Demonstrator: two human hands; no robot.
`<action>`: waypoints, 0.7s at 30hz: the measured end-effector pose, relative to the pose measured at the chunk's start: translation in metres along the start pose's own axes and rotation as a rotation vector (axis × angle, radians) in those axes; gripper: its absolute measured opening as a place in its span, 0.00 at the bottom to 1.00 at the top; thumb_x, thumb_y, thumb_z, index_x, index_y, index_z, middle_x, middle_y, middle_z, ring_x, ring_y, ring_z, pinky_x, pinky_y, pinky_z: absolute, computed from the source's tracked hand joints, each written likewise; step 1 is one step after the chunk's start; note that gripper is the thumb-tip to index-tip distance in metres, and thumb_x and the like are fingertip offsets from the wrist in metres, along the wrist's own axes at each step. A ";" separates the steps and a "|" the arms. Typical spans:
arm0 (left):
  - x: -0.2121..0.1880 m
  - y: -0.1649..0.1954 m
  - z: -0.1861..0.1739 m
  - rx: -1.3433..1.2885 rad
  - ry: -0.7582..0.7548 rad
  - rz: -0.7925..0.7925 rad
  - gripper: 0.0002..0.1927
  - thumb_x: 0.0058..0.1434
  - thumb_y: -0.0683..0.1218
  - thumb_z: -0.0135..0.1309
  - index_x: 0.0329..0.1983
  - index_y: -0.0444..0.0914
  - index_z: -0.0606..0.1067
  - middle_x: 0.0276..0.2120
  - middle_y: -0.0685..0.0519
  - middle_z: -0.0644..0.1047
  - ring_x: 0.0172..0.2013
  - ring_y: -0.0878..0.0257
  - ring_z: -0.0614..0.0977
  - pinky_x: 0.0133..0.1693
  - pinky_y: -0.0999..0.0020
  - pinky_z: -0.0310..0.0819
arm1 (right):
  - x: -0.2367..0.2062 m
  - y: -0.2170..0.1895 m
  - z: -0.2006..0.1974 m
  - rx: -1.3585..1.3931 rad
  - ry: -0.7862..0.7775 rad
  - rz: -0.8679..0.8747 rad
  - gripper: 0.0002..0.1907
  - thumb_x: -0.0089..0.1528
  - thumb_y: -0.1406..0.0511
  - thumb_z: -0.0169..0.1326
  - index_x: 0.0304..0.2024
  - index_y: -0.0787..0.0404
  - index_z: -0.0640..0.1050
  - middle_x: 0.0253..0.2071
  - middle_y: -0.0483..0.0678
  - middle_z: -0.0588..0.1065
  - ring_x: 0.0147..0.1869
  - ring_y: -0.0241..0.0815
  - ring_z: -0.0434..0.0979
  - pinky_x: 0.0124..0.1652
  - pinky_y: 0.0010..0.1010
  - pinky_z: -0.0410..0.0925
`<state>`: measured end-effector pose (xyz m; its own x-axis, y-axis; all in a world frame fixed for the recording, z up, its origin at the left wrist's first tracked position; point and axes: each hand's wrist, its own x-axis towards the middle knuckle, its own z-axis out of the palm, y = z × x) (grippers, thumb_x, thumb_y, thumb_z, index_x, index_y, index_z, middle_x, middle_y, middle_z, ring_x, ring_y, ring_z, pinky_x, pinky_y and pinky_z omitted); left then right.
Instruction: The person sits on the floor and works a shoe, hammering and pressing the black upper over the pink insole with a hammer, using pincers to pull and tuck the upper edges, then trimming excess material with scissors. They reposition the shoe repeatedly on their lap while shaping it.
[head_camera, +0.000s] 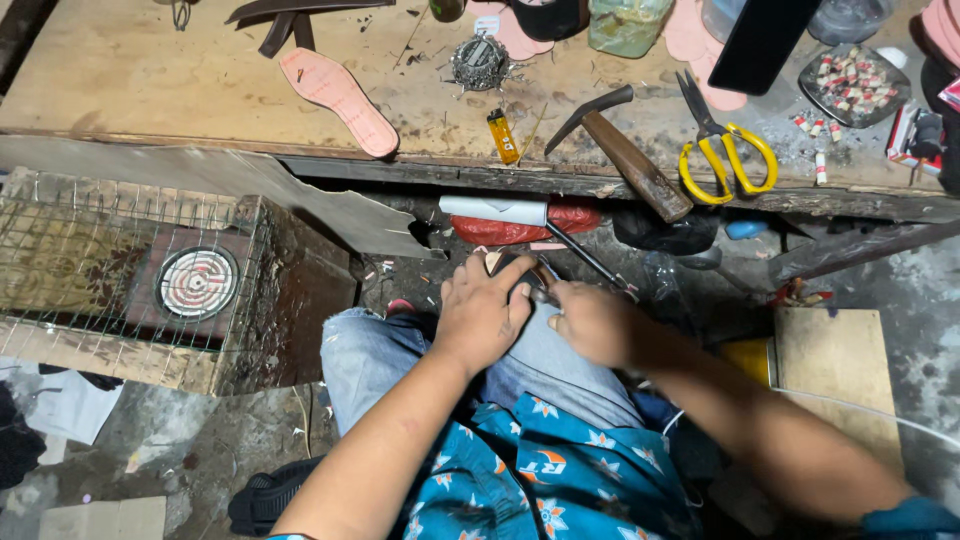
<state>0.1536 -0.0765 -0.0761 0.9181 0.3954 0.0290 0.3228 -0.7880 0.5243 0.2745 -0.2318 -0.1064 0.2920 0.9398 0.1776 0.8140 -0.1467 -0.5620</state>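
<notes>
A long wooden workbench (150, 80) spans the top, bearing a pink shoe insole (338, 100), a hammer (625, 150), yellow-handled scissors (725, 150) and a yellow lighter (503, 135). Below, on the person's knee, the left hand (482, 315) lies curled over a dark shoe piece (525, 272), fingers pressing it down. The right hand (592, 320) pinches its edge, fingers closed tight.

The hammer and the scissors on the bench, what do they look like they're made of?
Hammer: dark dull metal head, probably steel, on a worn brown wooden handle with visible grain. Scissors: dark grey metal blades, with glossy yellow loops that look like plastic.
</notes>
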 end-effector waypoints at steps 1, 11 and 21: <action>-0.002 0.001 0.001 0.019 0.019 0.009 0.23 0.62 0.55 0.50 0.62 0.57 0.72 0.59 0.35 0.68 0.53 0.39 0.72 0.54 0.44 0.63 | -0.003 0.002 -0.003 0.005 -0.025 0.034 0.13 0.55 0.66 0.55 0.40 0.69 0.73 0.31 0.62 0.76 0.36 0.63 0.78 0.34 0.49 0.70; 0.000 -0.004 -0.002 -0.158 0.028 -0.006 0.20 0.63 0.55 0.50 0.59 0.58 0.75 0.56 0.40 0.70 0.53 0.41 0.73 0.55 0.46 0.63 | -0.003 -0.017 0.016 -0.181 0.023 0.184 0.08 0.59 0.67 0.54 0.38 0.66 0.72 0.33 0.60 0.76 0.37 0.63 0.79 0.38 0.50 0.70; -0.004 -0.005 -0.001 -0.190 0.050 0.050 0.20 0.60 0.57 0.53 0.57 0.55 0.76 0.51 0.42 0.72 0.51 0.41 0.74 0.52 0.46 0.65 | -0.007 -0.015 0.021 -0.254 -0.101 0.358 0.07 0.68 0.65 0.50 0.39 0.64 0.74 0.34 0.60 0.77 0.39 0.63 0.79 0.40 0.51 0.71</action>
<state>0.1482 -0.0740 -0.0782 0.9178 0.3846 0.0989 0.2234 -0.7060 0.6721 0.2496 -0.2293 -0.1162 0.5376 0.8394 -0.0794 0.7715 -0.5277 -0.3553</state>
